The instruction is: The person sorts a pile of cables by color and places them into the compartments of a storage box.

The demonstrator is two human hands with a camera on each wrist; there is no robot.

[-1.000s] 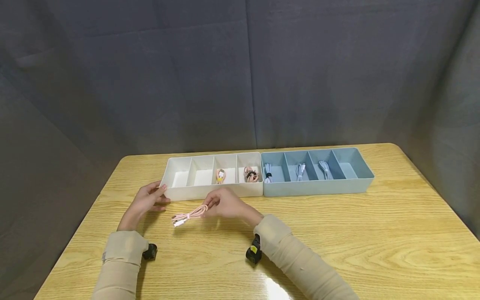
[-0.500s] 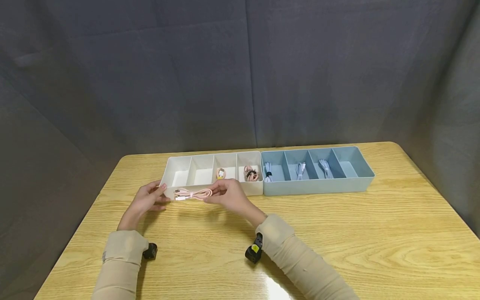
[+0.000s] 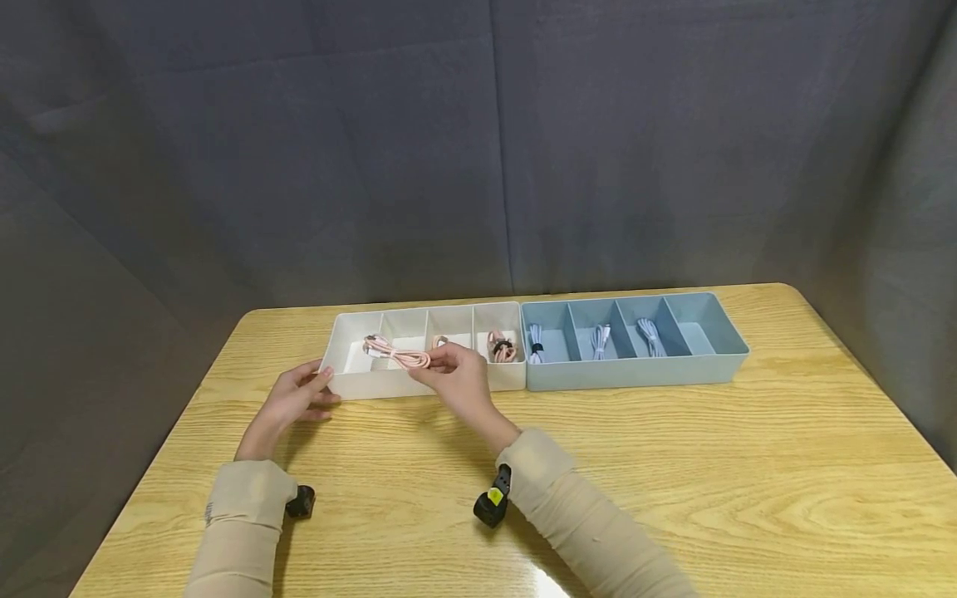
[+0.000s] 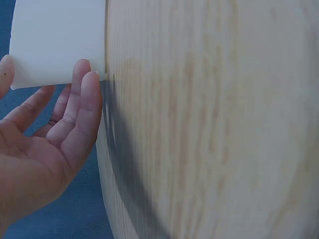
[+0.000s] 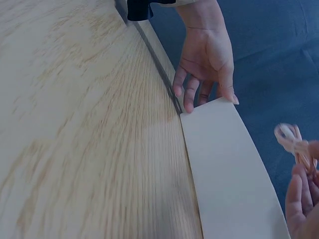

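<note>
My right hand (image 3: pixel 463 386) pinches the looped end of a bundled pink USB cable (image 3: pixel 401 357) with a white plug. The cable hangs over the white divided organizer box (image 3: pixel 374 384), overlapping its two left compartments in the head view; in the right wrist view the cable (image 5: pixel 289 139) is partly behind fingers. At the box's left end is my left hand (image 3: pixel 287 399), its thumb on the rim. In the left wrist view the other fingers of this hand (image 4: pixel 55 144) extend fairly straight against the end wall. Two more pink cables sit in the right-hand compartments, one tied with black (image 3: pixel 502 347).
A blue divided box (image 3: pixel 628 374) adjoins the white box on the right. Three of its compartments each hold a bundled blue cable (image 3: pixel 600 342); the rightmost holds nothing. Both boxes stand toward the back of the wooden table (image 3: pixel 635 465), before a dark curtain (image 3: pixel 478 149).
My right hand has carried the pink cable up and away from me, from in front of the white box to over its left compartments. The left hand stays at the box's end.
</note>
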